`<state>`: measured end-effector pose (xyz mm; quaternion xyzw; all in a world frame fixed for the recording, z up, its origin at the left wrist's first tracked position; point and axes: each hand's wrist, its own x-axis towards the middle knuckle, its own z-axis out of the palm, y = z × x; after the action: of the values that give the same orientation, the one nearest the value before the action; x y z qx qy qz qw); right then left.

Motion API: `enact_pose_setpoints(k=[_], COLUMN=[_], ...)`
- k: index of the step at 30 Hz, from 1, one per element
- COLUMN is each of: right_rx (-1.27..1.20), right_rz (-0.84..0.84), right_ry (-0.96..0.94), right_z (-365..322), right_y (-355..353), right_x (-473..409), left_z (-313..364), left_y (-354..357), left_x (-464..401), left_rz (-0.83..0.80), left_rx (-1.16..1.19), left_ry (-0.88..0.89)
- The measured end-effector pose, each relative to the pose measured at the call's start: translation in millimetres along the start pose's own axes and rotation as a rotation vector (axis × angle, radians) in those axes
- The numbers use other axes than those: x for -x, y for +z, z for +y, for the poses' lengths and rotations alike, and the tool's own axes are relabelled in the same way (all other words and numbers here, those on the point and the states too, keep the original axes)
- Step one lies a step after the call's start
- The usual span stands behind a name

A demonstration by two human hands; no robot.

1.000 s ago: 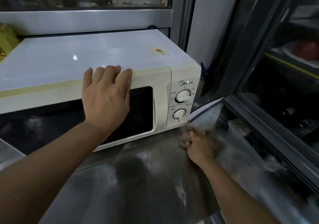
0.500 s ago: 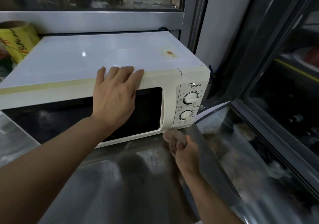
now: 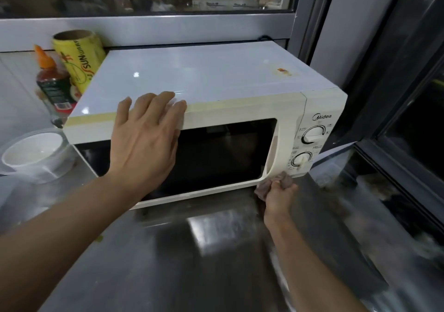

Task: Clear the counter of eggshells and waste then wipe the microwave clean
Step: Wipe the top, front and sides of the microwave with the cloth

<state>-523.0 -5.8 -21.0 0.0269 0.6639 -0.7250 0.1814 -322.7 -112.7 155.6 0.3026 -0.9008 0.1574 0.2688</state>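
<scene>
My left hand point(image 3: 146, 141) lies flat, fingers spread, on the microwave point(image 3: 216, 90) door's top edge; my right hand point(image 3: 278, 194) pinches a cloth point(image 3: 263, 186) against the door's lower corner.

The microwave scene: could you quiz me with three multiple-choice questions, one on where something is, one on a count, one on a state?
1. Where is the cloth?
A. on top of the microwave
B. at the microwave's lower front corner under the dials
C. in the bowl

2. How many dials are on the microwave?
A. one
B. two
C. four

3. What is the microwave door's state?
A. closed
B. wide open
C. removed

Answers:
1 B: the right hand grips the cloth against that corner.
2 B: an upper dial and a lower dial show.
3 A: the door sits flush, with the left hand flat against it.
</scene>
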Motion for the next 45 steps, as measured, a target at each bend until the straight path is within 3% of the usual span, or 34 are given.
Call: enact_pose_setpoints(k=[10, 20, 25, 31, 37, 41, 45], right_rx=[0.143, 0.012, 0.086, -0.033, 0.001, 0.066, -0.016], right_rz=[-0.016, 0.083, 0.036, -0.061, -0.186, -0.106, -0.005], right_ry=[0.020, 0.044, -0.007, 0.044, 0.086, 0.090, 0.132], right_z=[30, -7, 4, 17, 10, 8, 6], right_y=[60, 26, 35, 59, 58, 49, 53], right_x=[62, 28, 32, 67, 76, 59, 51], left_z=[-6, -5, -1, 1, -17, -45, -92], left_y=[5, 9, 10, 8, -2, -14, -23], left_x=[-5, -6, -6, -5, -8, -7, 10], left_rz=[0.020, 0.050, 0.053, 0.028, 0.017, -0.004, 0.008], left_rx=[0.027, 0.074, 0.081, 0.036, 0.086, 0.230, 0.221], left_ry=[0.008, -0.020, -0.054, -0.064, 0.050, 0.106, 0.106])
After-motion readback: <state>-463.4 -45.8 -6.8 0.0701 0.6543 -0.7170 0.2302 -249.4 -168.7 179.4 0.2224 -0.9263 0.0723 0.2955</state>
